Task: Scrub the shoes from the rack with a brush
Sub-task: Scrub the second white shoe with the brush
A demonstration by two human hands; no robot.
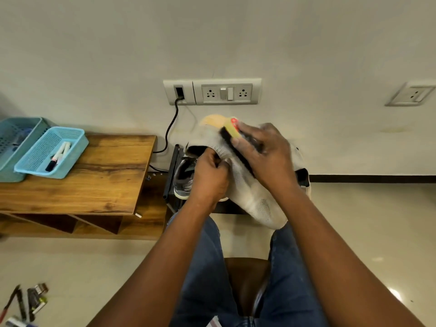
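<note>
Both hands work over the lap: left hand [210, 176] pinches the white shoe [253, 197] at its collar, right hand [264, 152] grips the brush [232, 138] against it. Blue baskets [77, 142] on the bench [106, 175] hold markers [59, 155].

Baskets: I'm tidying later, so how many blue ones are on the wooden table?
2. One blue basket sits at the table's far left edge, partly cut off; the second blue basket overlaps it on its right, holding markers.

Left hand [208, 178] grips white shoe [254, 199]; right hand [264, 152] presses brush [232, 135] on it.
</note>
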